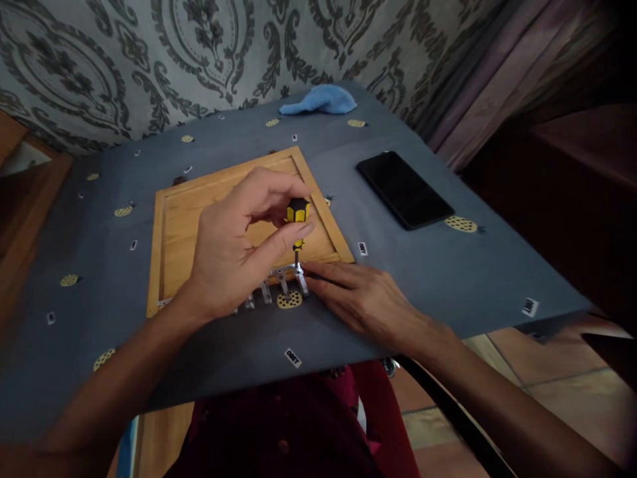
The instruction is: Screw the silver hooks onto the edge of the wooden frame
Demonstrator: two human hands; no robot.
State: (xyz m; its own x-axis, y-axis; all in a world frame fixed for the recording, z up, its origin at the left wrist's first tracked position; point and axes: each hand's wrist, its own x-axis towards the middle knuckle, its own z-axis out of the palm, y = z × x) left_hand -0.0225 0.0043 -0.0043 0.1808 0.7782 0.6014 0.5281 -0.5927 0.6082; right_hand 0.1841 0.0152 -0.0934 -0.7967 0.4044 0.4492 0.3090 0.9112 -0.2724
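Note:
My left hand (233, 242) is closed, thumb and fingers round the yellow-and-black handle of a screwdriver (297, 211). The screwdriver stands upright, its shaft meeting the right end of a metal hook rack (283, 282). That rack runs along the near edge of a framed wooden board (186, 222), its hooks pointing towards me. At the rack's right end, my right hand (368, 302) presses its fingers together against the metal and the board's near right corner. Part of the rack and board is hidden behind my left hand and forearm.
A blue-grey tablecloth (423, 279) printed with pineapples covers the table. Right of the board lies a black phone (404, 189). A blue cloth (321, 99) is bunched at the far edge, by a patterned curtain (209, 46). Wooden furniture (34, 219) borders the left side.

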